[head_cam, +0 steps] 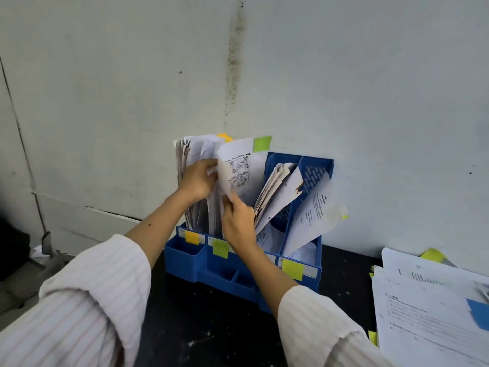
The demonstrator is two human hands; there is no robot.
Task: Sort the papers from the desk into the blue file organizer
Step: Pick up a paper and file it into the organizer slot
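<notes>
The blue file organizer (pixel 185 263) stands on the black desk against the wall, its slots marked with orange, green and yellow sticky labels. My left hand (pixel 197 178) presses back the upright papers (pixel 194 152) in the left slots. My right hand (pixel 236 221) pinches the lower edge of a printed sheet with a green tab (pixel 239 168), which stands in the green-labelled slot. More sheets lean out of the right slots (pixel 309 215).
A loose pile of papers (pixel 428 308) with yellow and blue tabs lies on the desk (pixel 217 337) at the right. The grey wall (pixel 344 75) rises directly behind the organizer. Clutter sits low at the far left edge.
</notes>
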